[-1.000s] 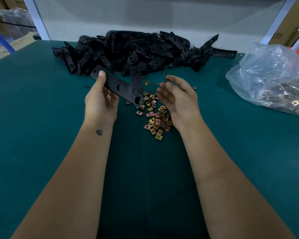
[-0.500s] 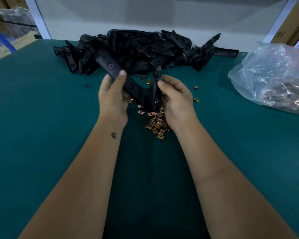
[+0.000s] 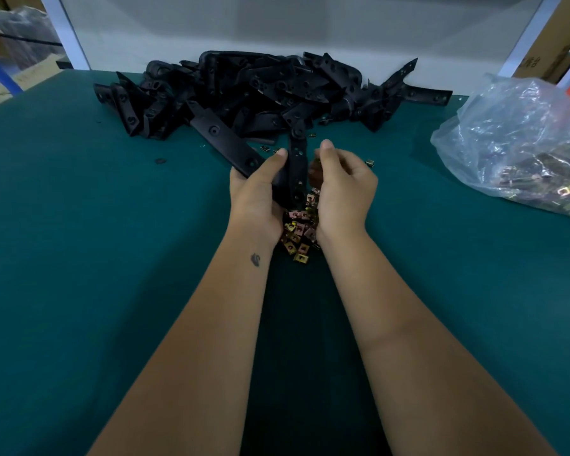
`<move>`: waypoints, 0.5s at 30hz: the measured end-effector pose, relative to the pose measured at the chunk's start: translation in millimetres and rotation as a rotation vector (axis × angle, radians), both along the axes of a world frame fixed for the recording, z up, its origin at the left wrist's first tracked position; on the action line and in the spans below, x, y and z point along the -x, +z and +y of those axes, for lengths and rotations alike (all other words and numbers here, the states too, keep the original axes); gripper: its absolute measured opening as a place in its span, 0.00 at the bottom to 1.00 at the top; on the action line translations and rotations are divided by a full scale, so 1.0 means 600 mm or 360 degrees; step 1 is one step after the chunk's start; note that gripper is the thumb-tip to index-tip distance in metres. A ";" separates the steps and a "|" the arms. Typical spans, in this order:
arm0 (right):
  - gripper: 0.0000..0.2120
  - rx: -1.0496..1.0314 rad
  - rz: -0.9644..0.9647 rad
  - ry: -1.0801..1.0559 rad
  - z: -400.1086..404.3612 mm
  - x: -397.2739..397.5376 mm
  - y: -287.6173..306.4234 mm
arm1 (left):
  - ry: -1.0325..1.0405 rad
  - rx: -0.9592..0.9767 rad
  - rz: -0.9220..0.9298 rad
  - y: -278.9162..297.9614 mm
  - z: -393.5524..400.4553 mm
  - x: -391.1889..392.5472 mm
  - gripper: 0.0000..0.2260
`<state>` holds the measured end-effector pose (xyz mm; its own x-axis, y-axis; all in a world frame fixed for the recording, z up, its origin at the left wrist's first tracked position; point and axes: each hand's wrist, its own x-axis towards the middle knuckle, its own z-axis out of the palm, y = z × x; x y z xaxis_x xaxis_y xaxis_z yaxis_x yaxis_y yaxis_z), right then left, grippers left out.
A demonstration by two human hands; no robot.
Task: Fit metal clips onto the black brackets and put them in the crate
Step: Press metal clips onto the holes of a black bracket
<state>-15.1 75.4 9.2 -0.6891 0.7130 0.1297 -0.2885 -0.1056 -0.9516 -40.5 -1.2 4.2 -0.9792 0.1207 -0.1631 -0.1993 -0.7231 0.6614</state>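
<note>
- My left hand (image 3: 257,195) grips a black bracket (image 3: 226,136) at centre frame, thumb pressed along its upright arm, fingers wrapped behind its corner.
- The bracket is V-shaped: one arm slants toward the upper left, the other stands nearly vertical between my two hands.
- My right hand (image 3: 343,189) sits just beside the vertical arm, thumb raised and fingers curled inward; something small and dark shows at the fingertips, but I cannot tell whether it is a clip or whether I am pinching it.
- Directly beneath both hands, a loose heap of metal clips (image 3: 298,235), gold and copper in tone, lies on the green table (image 3: 79,258), partly hidden by my wrists.
- A few stray clips (image 3: 370,163) lie scattered just beyond my right hand.
- Across the upper centre of the frame, a large pile of brackets (image 3: 270,90) lies tangled along the table's far edge, against a white wall.
- At the right edge, a clear plastic bag (image 3: 520,143) holding more metal parts slumps on the table.
- Cardboard boxes (image 3: 547,44) stand in the upper right corner.
</note>
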 end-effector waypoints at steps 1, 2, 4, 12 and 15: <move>0.10 0.0009 -0.0027 -0.0012 0.004 0.000 0.001 | -0.0009 -0.0018 -0.0008 0.000 -0.001 0.000 0.16; 0.09 0.0015 -0.0053 -0.0010 0.008 0.000 0.001 | -0.0028 -0.0017 -0.0011 0.001 -0.001 0.000 0.17; 0.06 0.0034 -0.0080 0.0015 0.013 0.000 0.001 | -0.0071 0.0021 0.0002 0.001 0.000 -0.001 0.19; 0.05 0.0209 -0.0037 0.0229 0.011 -0.002 0.004 | -0.0087 0.0022 0.0037 -0.004 0.001 0.002 0.19; 0.04 0.0364 0.0005 0.0347 0.013 -0.006 0.009 | -0.0085 0.0008 0.0018 -0.005 0.000 0.004 0.19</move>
